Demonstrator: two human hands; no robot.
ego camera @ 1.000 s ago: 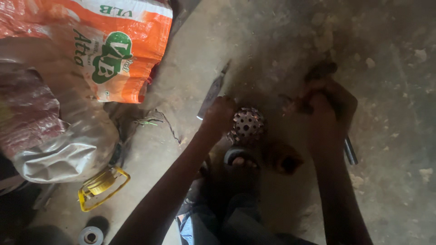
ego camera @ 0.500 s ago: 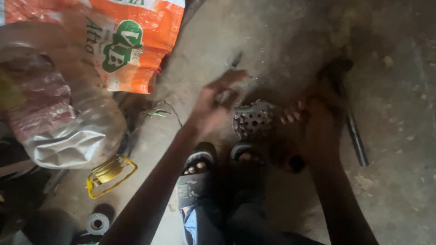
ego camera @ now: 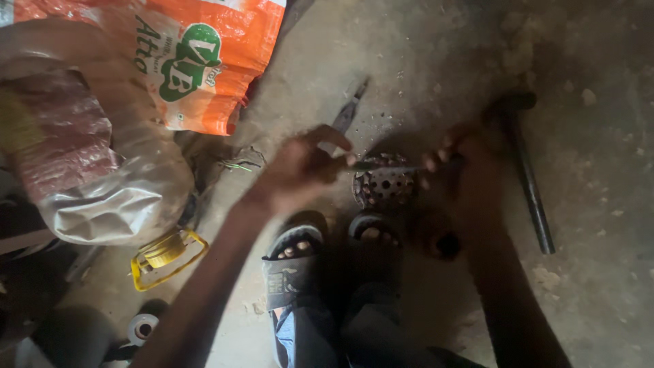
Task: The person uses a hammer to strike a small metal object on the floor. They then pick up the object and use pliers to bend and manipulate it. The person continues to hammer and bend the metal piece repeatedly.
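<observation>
Down on the grey concrete floor [ego camera: 422, 61], a round perforated metal disc [ego camera: 385, 182] sits just ahead of the sandalled feet [ego camera: 294, 247]. The left hand [ego camera: 300, 167] pinches the near end of a thin dark metal rod [ego camera: 388, 165] lying across the disc; the right hand [ego camera: 463, 163] is clenched around its other end. A long dark iron bar [ego camera: 528, 184] rests beside the right hand, an orange printed sack [ego camera: 204, 61] far left.

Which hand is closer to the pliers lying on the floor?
Left. The left hand sits just below the pliers, nearly touching them; the right hand is farther off, across the perforated metal disc.
</observation>
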